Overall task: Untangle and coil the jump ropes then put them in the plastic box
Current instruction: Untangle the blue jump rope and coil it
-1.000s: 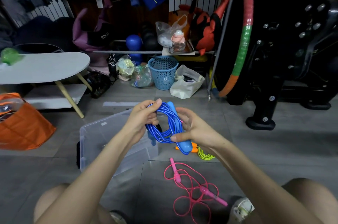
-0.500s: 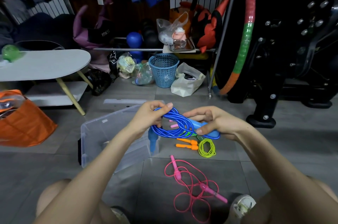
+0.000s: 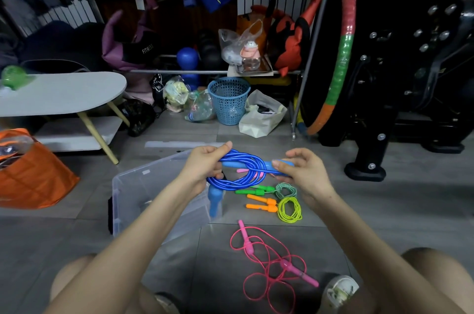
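One glossy, looped blue rope point(image 3: 250, 161)

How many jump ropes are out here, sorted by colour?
blue rope: 1
pink rope: 1
yellow-green rope, orange handles: 1
speckled green rope, green handles: 1
Total: 4
Pink bits behind the blue rope are too hidden to count.

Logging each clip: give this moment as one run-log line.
stage: coiling blue jump rope | left hand: grips coil | right hand: pinches blue handle | plastic box: on floor | pink jump rope: loose on floor
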A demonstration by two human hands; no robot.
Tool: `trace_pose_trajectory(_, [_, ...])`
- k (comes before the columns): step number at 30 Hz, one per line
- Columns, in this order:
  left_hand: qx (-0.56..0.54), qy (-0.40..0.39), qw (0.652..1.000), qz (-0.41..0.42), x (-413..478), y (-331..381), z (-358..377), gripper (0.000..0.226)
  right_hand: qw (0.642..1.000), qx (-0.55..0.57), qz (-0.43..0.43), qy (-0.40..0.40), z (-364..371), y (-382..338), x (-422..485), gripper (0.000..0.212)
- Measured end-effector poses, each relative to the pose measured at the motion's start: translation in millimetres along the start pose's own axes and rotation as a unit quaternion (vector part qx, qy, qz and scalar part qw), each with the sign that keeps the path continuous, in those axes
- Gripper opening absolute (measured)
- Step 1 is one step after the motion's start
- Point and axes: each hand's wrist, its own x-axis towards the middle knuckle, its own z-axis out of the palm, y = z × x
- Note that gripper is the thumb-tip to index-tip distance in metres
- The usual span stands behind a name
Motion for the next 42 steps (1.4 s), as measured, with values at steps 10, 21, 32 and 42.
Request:
trace_pose_trajectory(10, [0.105, -0.163, 0.981, 0.021, -9.7, 9.3, 7.7, 0.033, 0.976, 0.063, 0.006, -0.207, 19.5, -19.6, 1.6, 0.045])
trace_pose_trajectory(21, [0.020, -0.007, 0.990, 0.140, -5.5, 6.3, 30.6, 0.034, 0.970, 0.223, 0.055, -0.077, 40.2, -41.5, 20.0, 0.064])
trace_pose_trajectory(32, [-0.098, 0.088, 0.969, 0.207, 10.0, 9.3, 32.3, 0.031, 0.946, -0.285, -0.152, 0.032, 54.0, -23.7, -20.5, 0.053])
trace_pose_trajectory(42, [-0.072, 0.125, 0.967, 0.212, 14.5, 7.8, 18.5, 0.032, 0.920, -0.384, -0.063, -0.038, 60.2, -13.0, -19.8, 0.040])
